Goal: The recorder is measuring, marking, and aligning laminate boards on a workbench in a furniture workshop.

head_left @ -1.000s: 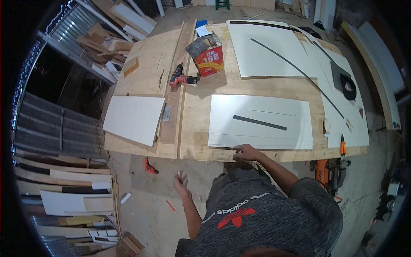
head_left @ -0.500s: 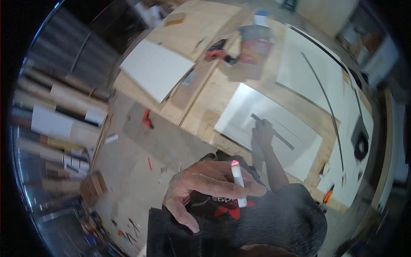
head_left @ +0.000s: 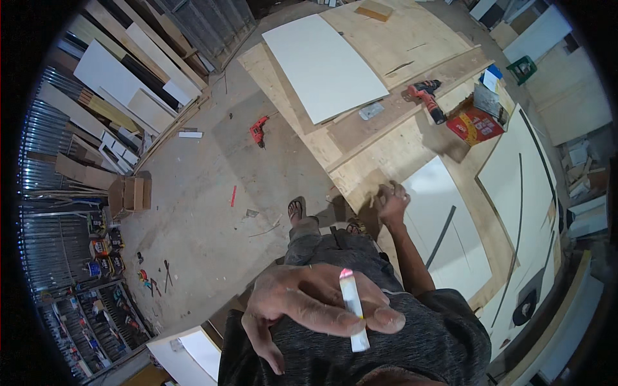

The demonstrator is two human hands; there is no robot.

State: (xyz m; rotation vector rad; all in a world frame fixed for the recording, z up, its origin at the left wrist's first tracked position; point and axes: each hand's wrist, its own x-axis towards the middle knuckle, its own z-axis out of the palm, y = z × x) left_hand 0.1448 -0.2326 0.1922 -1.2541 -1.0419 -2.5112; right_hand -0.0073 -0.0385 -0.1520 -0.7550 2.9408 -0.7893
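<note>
Cigarette [head_left: 351, 301] points glowing tip [head_left: 346, 273] up the view, long axis leaning left; left hand [head_left: 299, 297] clamps it.

Plywood table [head_left: 431, 29]: white panels [head_left: 322, 67], brown board [head_left: 357, 132], red box [head_left: 475, 125], wood block [head_left: 374, 9]. Concrete floor [head_left: 187, 225]: red power tool [head_left: 259, 132], red strip [head_left: 233, 195].

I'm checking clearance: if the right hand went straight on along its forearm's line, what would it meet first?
The right hand would probably meet the long wooden strip running across the plywood tabletop; depth is unclear, so it might pass above it.
</note>
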